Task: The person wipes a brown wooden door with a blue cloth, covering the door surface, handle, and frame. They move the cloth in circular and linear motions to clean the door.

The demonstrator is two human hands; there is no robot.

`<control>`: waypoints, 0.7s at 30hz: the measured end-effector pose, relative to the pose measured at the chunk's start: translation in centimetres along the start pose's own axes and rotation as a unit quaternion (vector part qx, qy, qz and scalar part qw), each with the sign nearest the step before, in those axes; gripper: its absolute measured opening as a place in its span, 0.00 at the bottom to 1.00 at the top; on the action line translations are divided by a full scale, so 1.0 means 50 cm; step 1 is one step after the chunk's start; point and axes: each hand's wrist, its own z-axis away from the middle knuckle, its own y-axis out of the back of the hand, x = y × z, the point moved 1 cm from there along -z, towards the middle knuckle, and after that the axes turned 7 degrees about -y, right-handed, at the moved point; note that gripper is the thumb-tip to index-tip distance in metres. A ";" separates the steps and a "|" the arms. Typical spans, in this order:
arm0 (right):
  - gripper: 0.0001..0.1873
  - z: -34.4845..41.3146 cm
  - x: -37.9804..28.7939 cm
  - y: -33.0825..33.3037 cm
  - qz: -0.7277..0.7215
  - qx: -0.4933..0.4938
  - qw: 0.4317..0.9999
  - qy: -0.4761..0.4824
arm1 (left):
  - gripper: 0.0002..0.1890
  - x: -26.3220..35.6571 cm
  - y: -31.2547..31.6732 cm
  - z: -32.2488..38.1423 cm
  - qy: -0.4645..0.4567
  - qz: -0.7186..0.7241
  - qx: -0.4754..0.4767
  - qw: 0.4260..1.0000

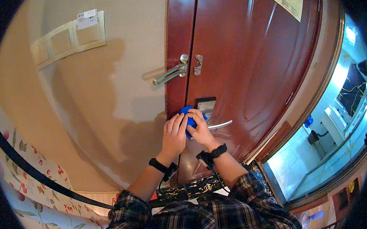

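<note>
Both my hands are on a bunched blue cloth or soft plastic (187,108) at the edge of the dark red wooden door (237,64), beside the lock. My left hand (174,134) lies over its left side, fingers pointing up. My right hand (201,130) grips its right side, thumb bent inwards. Just to the right, a metal lock plate (207,108) and a curved silver lever handle (220,124) show, partly behind my right hand. My hands hide most of the blue material and whatever lies under it.
A swing-bar door guard (168,75) juts left from the frame above my hands, near its metal catch (198,64). Wall switches (62,40) hold an inserted card. At right is a bathroom doorway with a white basin (333,124). A floral curtain (46,186) hangs left.
</note>
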 end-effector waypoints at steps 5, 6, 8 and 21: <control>0.20 0.001 -0.079 0.013 0.073 0.113 0.989 0.057 | 0.24 0.022 0.042 -0.030 -0.023 0.033 0.046 0.998; 0.20 -0.004 -0.097 0.015 0.116 0.146 0.977 0.100 | 0.24 0.026 0.053 -0.037 -0.035 0.027 0.071 0.997; 0.22 -0.023 -0.118 0.012 0.182 0.188 0.951 0.162 | 0.25 0.012 0.065 -0.059 -0.047 0.001 0.076 0.996; 0.22 -0.018 -0.018 -0.062 0.266 0.085 0.944 0.176 | 0.33 -0.065 -0.001 0.038 -0.022 -0.014 -0.082 0.996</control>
